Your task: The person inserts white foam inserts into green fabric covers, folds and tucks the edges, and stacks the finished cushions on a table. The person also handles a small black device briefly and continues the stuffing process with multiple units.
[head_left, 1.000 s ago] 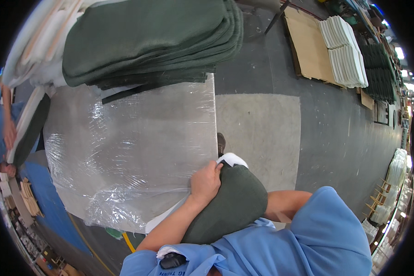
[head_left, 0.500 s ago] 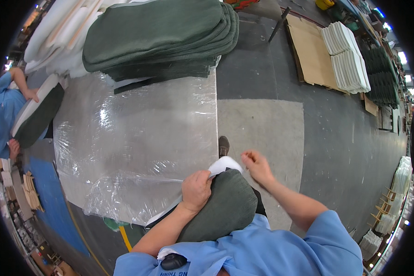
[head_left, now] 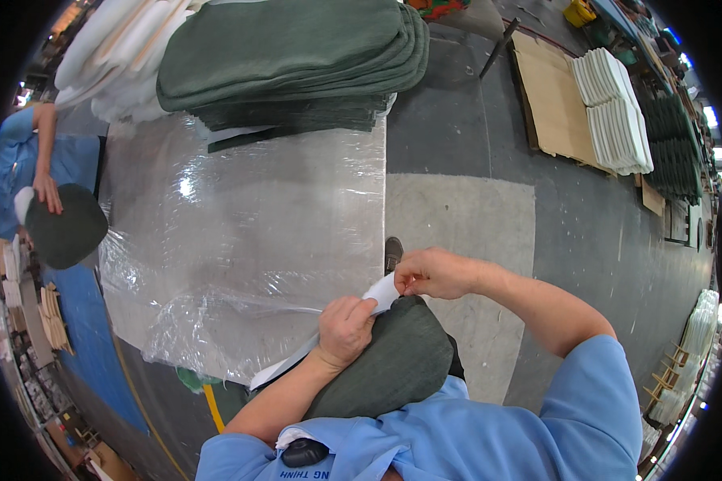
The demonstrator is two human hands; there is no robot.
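Observation:
A dark green fabric cushion cover (head_left: 385,361) rests on my lap at the table's near right edge. White padding (head_left: 383,292) sticks out of its far end. My left hand (head_left: 346,330) is closed on the edge where green fabric and white padding meet. My right hand (head_left: 433,273) pinches the far corner of the same piece, its fingertips pressed together at the white padding. More white shows along the cover's left side, below my left wrist. The lower part of the cover is partly hidden by my left forearm.
A plastic-wrapped table (head_left: 257,216) spreads ahead. On it lies a stack of green cushions (head_left: 289,48) beside white padding rolls (head_left: 112,48). At left, a co-worker (head_left: 44,152) handles another green-and-white cushion (head_left: 66,227). White pads (head_left: 614,112) stand on cardboard at far right.
My right hand has moved left from beside the cushion cover and now pinches its far corner. My left hand keeps its hold. The co-worker's cushion has turned, showing its green side.

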